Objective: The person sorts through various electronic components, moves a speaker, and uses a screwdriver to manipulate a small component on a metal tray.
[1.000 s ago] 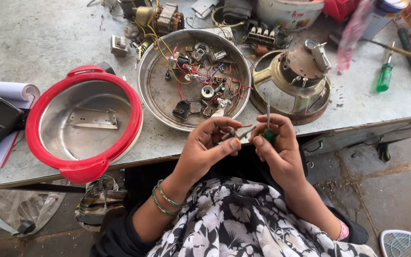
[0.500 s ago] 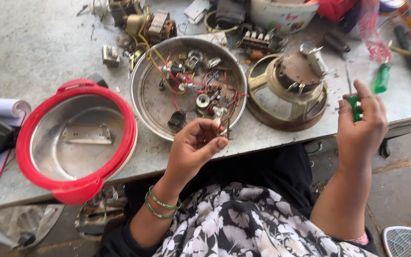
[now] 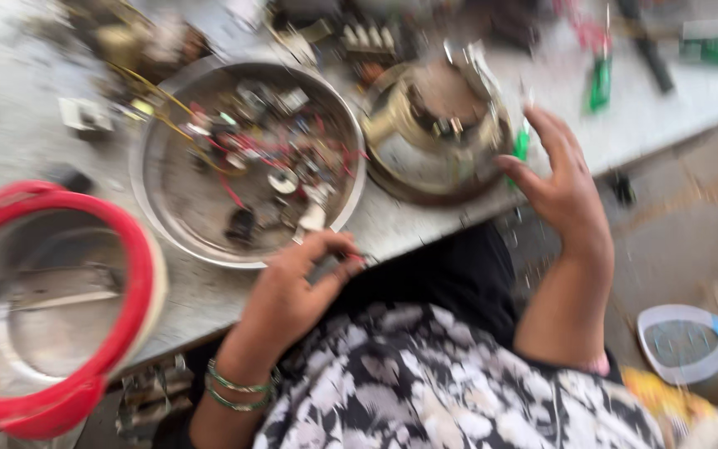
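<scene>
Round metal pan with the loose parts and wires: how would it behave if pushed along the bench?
The metal pan looks thin and shallow, so probably light and prone to slide. Its loose parts would likely rattle and shift. It sits near the bench edge, by the left hand.

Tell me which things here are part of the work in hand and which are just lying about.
In hand: left hand pinching a small part, hard to make out; right hand with small green tool; metal bowl of parts.
Lying about: red-rimmed pot; green screwdriver; round metal base.

Left hand [image 3: 297, 291] curled, right hand [image 3: 567, 187] raised, fingers spread
</scene>
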